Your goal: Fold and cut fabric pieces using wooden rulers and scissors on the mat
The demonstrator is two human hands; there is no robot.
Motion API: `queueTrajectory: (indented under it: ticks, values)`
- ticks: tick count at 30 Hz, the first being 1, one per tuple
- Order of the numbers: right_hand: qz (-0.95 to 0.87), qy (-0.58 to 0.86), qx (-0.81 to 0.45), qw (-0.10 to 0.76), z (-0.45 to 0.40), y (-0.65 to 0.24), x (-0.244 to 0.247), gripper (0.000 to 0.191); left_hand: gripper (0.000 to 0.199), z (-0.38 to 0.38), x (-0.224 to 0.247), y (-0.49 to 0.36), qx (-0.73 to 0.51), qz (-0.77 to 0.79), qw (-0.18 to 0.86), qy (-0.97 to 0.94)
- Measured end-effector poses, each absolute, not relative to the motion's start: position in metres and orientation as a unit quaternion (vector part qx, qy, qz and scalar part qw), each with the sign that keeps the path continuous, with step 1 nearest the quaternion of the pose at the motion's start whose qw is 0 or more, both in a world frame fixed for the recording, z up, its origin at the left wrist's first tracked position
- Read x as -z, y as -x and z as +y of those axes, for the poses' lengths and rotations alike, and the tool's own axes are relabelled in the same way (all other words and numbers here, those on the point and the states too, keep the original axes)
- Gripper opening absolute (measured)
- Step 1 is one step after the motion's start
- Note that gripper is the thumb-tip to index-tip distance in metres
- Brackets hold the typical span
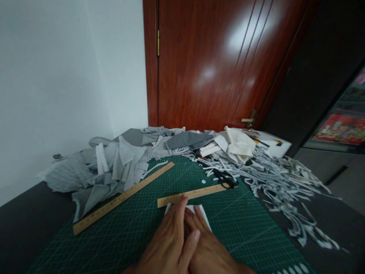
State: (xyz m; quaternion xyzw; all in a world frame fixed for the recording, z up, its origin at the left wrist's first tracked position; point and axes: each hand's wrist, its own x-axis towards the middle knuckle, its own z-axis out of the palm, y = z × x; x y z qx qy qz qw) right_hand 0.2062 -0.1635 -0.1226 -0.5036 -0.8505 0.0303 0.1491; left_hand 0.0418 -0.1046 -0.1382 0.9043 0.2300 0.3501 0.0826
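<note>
At the bottom centre, my left hand (168, 238) and my right hand (203, 243) lie close against each other, pressed down over a white cloth piece (205, 217). Only the cloth's upper corners and right edge show; the rest is hidden beneath the hands. My left hand's fingers lie flat and point forward, partly over the right hand. The right hand's fingers are stretched forward on the cloth. Just beyond the fingertips, a short wooden ruler (199, 192) lies across the green cutting mat (242, 228). Black scissors (225, 179) rest at its right end.
A longer wooden ruler (125, 198) lies slanted on the left. Grey fabric pieces (71, 171) are heaped behind it. Cream cloth (238, 144) and grey strips (273, 177) cover the back and right. Beyond the table stand a white box (278, 146) and a brown door (205, 68).
</note>
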Motion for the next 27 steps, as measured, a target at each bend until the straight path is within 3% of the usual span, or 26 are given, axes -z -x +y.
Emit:
queueTrajectory:
  ticks: [5, 8, 12, 16, 24, 27]
  values:
    - [-0.845, 0.522, 0.038, 0.106, -0.172, -0.233, 0.135, 0.081, 0.102, -0.107, 0.11, -0.022, -0.232, 0.166, 0.021, -0.958]
    - [-0.845, 0.522, 0.071, 0.095, -0.175, -0.241, 0.137, 0.085, 0.103, -0.107, 0.098, -0.009, -0.211, 0.163, 0.022, -0.964]
    - [-0.856, 0.496, 0.11, 0.093, -0.176, -0.243, 0.137, 0.109, 0.098, -0.103, 0.088, 0.009, -0.168, 0.179, 0.043, -0.968]
    - [-0.848, 0.494, 0.153, 0.12, -0.178, -0.242, 0.139, 0.129, 0.109, -0.097, 0.079, 0.024, -0.124, 0.202, 0.074, -0.969]
    - [-0.862, 0.468, 0.176, 0.088, -0.183, -0.255, 0.126, 0.118, 0.107, -0.092, 0.072, 0.04, -0.106, 0.209, 0.106, -0.966]
    - [-0.86, 0.466, 0.201, 0.06, -0.187, -0.262, 0.121, 0.102, 0.113, -0.084, 0.079, 0.048, -0.098, 0.205, 0.106, -0.968]
